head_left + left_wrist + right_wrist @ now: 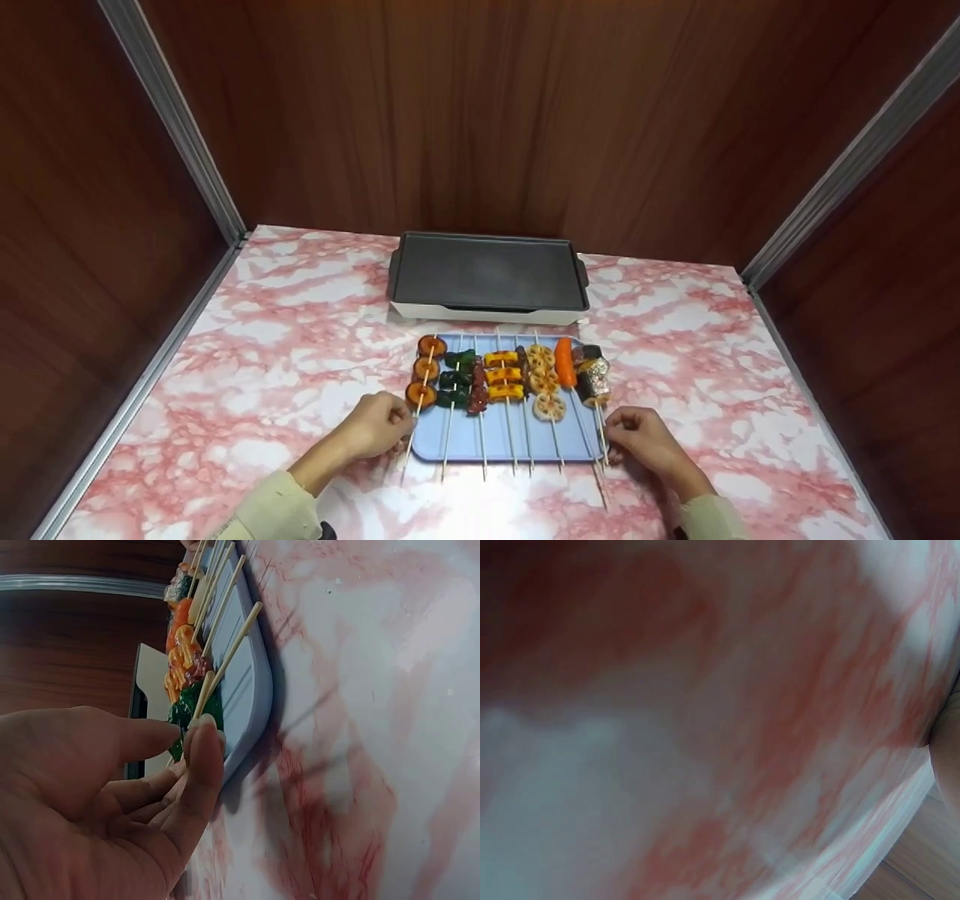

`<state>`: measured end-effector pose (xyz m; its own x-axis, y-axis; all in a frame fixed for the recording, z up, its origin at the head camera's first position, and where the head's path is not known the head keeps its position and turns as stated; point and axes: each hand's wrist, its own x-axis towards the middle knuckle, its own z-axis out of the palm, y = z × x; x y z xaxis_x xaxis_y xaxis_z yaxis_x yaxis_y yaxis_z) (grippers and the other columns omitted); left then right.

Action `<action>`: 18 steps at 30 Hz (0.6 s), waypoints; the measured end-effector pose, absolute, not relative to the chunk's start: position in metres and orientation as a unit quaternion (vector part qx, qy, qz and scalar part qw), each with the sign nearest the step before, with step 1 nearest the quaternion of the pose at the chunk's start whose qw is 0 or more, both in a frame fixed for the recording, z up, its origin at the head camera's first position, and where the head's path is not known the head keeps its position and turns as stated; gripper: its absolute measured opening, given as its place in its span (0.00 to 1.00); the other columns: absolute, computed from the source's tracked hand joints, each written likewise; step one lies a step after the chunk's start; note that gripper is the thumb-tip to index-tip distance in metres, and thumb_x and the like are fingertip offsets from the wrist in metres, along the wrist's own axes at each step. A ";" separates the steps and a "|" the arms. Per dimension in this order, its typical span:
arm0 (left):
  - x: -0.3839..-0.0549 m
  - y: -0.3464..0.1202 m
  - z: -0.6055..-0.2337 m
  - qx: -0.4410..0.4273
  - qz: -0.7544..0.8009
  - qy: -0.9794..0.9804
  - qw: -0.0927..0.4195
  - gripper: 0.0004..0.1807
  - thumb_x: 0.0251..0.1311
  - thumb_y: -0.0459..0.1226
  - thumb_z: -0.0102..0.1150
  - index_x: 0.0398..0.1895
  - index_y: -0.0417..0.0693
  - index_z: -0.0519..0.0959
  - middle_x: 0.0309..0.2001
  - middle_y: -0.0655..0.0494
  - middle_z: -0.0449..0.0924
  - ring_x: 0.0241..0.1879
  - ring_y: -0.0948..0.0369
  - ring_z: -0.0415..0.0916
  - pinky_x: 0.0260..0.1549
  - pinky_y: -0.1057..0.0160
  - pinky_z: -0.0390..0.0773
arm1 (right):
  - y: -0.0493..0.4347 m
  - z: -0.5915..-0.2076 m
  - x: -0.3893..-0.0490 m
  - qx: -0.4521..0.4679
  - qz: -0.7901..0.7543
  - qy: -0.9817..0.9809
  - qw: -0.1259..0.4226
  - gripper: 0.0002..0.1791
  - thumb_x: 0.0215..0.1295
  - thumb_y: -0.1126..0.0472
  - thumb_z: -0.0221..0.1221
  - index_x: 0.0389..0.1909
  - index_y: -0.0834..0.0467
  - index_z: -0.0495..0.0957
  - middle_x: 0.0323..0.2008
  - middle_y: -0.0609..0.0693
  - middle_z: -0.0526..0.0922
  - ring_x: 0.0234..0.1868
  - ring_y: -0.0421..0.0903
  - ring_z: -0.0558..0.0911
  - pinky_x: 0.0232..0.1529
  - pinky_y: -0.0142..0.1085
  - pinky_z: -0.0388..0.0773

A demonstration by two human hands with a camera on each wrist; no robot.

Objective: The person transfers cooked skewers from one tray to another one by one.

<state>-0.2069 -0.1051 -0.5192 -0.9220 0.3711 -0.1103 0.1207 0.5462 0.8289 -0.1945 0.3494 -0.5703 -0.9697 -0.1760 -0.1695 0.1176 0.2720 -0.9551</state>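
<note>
A light-blue tray [465, 448] bears several skewers side by side, their bare sticks pointing toward me. My left hand [377, 425] is at its left edge, where thumb and forefinger pinch the stick of a skewer of round brown slices [426, 368]. In the left wrist view a stick [203, 699] rises from between the fingertips of the left hand [142, 795]. At the right edge my right hand [643, 436] pinches the stick of a skewer with dark and silvery chunks [595, 379]. The right wrist view catches mostly blurred tabletop; the fingertips are hidden there.
Behind the tray stands a flat black electric griddle [491, 271] with a white base. Between the outer skewers lie green pepper [456, 379], red meat [478, 386], yellow pieces [504, 375], lotus root slices [550, 406] and an orange sausage [565, 362]. Wood-patterned panels [480, 112] enclose the marbled table [300, 300].
</note>
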 end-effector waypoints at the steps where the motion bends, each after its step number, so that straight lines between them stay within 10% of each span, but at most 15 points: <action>1: -0.207 -0.107 -0.519 0.134 0.457 0.868 0.140 0.08 0.66 0.31 0.58 0.30 0.38 0.83 0.22 0.51 0.82 0.19 0.58 0.80 0.17 0.67 0.74 | 0.349 -0.571 -0.195 -0.016 -0.602 0.789 0.121 0.07 0.62 0.73 0.59 0.37 0.76 0.77 0.23 0.52 0.80 0.20 0.41 0.81 0.25 0.34 0.81; 6: -0.209 -0.121 -0.517 0.093 0.446 0.883 0.115 0.07 0.68 0.32 0.58 0.35 0.37 0.83 0.27 0.51 0.82 0.22 0.60 0.79 0.21 0.64 0.78 | 0.345 -0.576 -0.199 -0.019 -0.603 0.789 0.120 0.09 0.63 0.74 0.57 0.37 0.79 0.76 0.23 0.51 0.79 0.19 0.41 0.80 0.24 0.33 0.81; 18: -0.237 -0.147 -0.521 0.192 0.260 0.928 -0.185 0.08 0.62 0.30 0.65 0.44 0.37 0.83 0.46 0.43 0.83 0.54 0.43 0.77 0.56 0.43 0.76 | 0.367 -0.539 -0.200 0.009 -0.500 0.861 0.088 0.12 0.72 0.68 0.55 0.48 0.74 0.79 0.37 0.60 0.85 0.34 0.52 0.85 0.37 0.44 0.85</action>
<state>-0.2374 -0.1467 -0.5209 -0.8575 0.2608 0.4435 0.4534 0.7905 0.4117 -0.1997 0.3672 -0.5388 -0.9844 -0.0717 -0.1609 0.1042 0.4991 -0.8603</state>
